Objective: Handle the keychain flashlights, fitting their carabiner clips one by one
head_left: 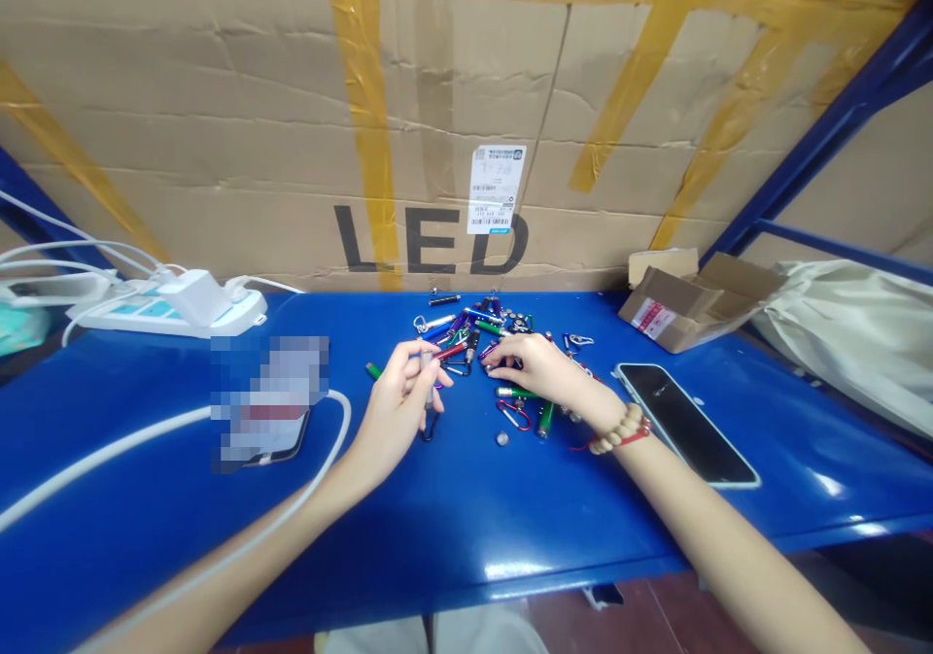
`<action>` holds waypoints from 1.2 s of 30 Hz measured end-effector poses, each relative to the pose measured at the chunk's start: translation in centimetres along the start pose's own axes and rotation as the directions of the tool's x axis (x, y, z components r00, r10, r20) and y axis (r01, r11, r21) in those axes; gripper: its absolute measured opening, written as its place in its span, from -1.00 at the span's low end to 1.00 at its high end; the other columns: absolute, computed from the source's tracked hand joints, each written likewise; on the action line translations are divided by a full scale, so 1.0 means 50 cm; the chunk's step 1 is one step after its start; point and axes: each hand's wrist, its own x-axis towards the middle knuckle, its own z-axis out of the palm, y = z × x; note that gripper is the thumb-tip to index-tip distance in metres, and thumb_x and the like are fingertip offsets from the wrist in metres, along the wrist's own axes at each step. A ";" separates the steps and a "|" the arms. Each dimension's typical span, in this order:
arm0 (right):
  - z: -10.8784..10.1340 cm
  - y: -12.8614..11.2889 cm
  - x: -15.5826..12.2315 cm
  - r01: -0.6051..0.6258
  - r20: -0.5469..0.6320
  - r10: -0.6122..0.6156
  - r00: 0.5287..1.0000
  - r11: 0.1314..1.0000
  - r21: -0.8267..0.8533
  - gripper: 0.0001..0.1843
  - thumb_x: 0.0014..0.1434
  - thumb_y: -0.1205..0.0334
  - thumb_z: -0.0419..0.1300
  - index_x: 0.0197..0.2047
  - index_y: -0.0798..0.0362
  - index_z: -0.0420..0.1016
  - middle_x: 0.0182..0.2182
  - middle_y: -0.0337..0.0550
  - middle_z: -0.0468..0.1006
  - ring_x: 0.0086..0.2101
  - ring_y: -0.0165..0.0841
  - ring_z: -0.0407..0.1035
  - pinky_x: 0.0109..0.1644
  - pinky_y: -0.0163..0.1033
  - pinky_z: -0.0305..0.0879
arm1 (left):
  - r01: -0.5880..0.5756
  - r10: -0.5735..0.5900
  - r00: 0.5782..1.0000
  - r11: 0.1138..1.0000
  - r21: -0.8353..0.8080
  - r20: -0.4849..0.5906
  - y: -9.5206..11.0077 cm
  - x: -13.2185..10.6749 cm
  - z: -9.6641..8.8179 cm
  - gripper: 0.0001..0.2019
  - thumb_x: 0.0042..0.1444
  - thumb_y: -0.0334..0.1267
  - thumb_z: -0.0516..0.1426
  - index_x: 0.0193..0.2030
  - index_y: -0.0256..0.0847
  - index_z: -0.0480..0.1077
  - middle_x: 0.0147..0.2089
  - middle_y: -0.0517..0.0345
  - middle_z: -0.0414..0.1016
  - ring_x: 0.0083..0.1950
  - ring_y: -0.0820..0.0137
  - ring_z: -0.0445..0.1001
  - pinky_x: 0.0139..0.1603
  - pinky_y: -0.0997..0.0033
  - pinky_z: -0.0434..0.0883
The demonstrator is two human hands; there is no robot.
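Between the middle of the surface (452,528) and its back edge, the left hand (397,384) has a grey tube (427,380) gripped upright between thumb and fingers, while beside the heap of coloured tubes (491,328) the right hand (543,367) pinches a tiny silvery piece (489,369), too small to identify! Looks like the part-picking step, and the next move seems to call for a careful carry leftward, piece lined up with the tube's end.

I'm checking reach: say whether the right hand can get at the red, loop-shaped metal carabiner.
Probably yes: the right hand is close by, and the carabiner lies uncovered on the glossy blue table.
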 end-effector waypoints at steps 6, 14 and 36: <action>0.005 -0.008 0.000 0.022 -0.066 -0.022 0.998 1.000 0.007 -0.96 0.03 0.30 0.24 -0.41 0.07 0.53 -0.35 -0.16 0.58 -0.32 -0.36 0.43 -0.23 -0.30 0.32 | 0.006 -0.006 1.000 1.000 0.006 0.004 -0.001 0.002 -0.001 -0.65 0.13 -0.05 0.05 -0.05 -0.24 0.24 -0.34 0.14 0.41 -0.52 0.54 0.35 -0.68 0.63 0.22; 0.001 -0.020 -0.003 -0.063 -0.079 0.077 0.994 0.984 0.169 -0.94 -0.02 0.34 0.24 -0.43 0.10 0.55 -0.48 -0.21 0.59 -0.45 -0.41 0.47 -0.31 -0.35 0.34 | 0.054 -0.062 0.994 0.995 0.089 0.092 0.002 -0.001 0.001 -0.68 0.11 -0.02 0.06 -0.22 -0.27 0.36 -0.34 0.12 0.42 -0.49 0.54 0.33 -0.62 0.59 0.21; -0.022 -0.012 -0.007 -0.175 -0.002 0.185 0.983 0.932 0.318 -0.62 -0.07 -0.02 0.29 -0.26 0.09 0.58 -0.43 -0.14 0.61 -0.45 -0.36 0.47 -0.40 -0.32 0.37 | 0.033 -0.050 0.980 0.996 0.087 0.192 0.001 -0.010 0.011 -0.70 0.12 -0.03 0.05 -0.29 -0.26 0.36 -0.44 0.18 0.40 -0.50 0.51 0.30 -0.46 0.51 0.26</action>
